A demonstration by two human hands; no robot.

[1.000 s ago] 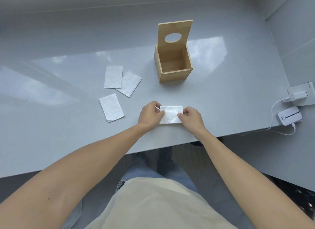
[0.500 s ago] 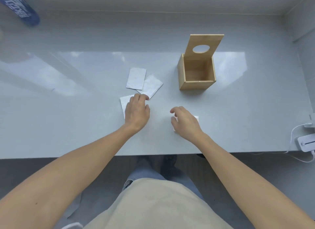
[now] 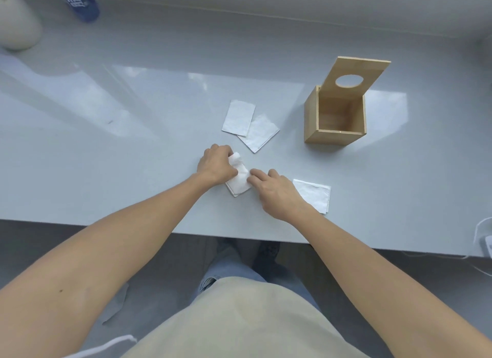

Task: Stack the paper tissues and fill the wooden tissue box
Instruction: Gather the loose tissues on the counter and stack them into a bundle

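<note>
White folded paper tissue (image 3: 237, 181) lay on the grey table (image 3: 133, 155), its far end pinched up by the left hand (image 3: 217, 163); the right hand (image 3: 274, 190) pressed fingertips on its near edge; the open square wooden tissue box (image 3: 334, 119) stood well apart, right.

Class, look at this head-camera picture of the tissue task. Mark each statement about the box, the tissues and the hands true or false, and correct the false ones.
1. The wooden tissue box has its lid raised. True.
2. The box already holds tissues. False: its inside looks empty.
3. Both hands touch the same tissue. True: the left hand grips the crumpled tissue and the right hand presses on it.
4. Two overlapping tissues lie to the box's right. False: they lie to its left.
5. The folded tissue by the right wrist is inside the box. False: it lies on the table.
</note>
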